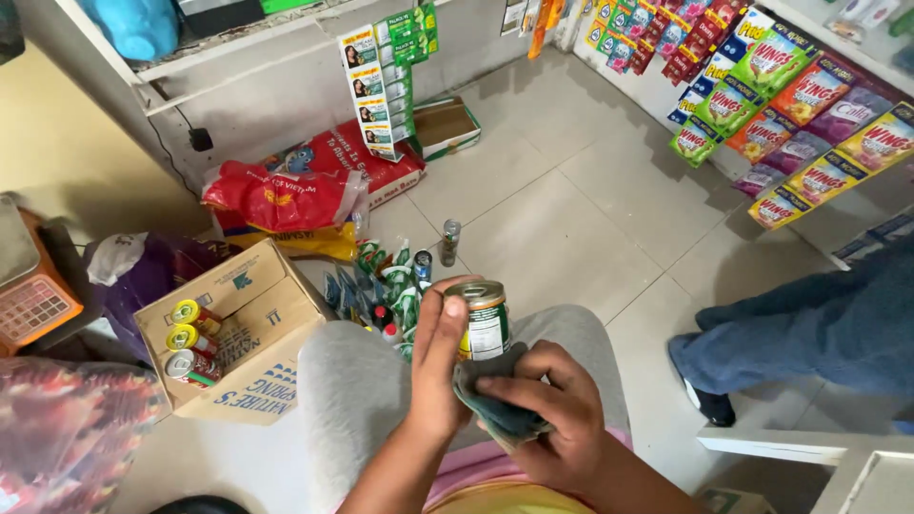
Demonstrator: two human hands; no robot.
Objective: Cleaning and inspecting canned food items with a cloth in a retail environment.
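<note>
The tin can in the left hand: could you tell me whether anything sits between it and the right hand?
Yes: a dark cloth lies between the right hand and the tin can, which the left hand grips directly.

My left hand (440, 366) covers one side of the can (483, 319); its base sits behind the grey cloth (497, 407), so I can't see it. My right hand (557, 419) hides most of that cloth. Both my forearms are cut off by the bottom edge. Cardboard box (243, 333): three cans lying on it, labels too small to tell. Person in jeans (819, 333): cut off by the right edge, only legs and one shoe visible. Orange thing (33, 305) at the left edge is cropped, can't identify it.
</note>
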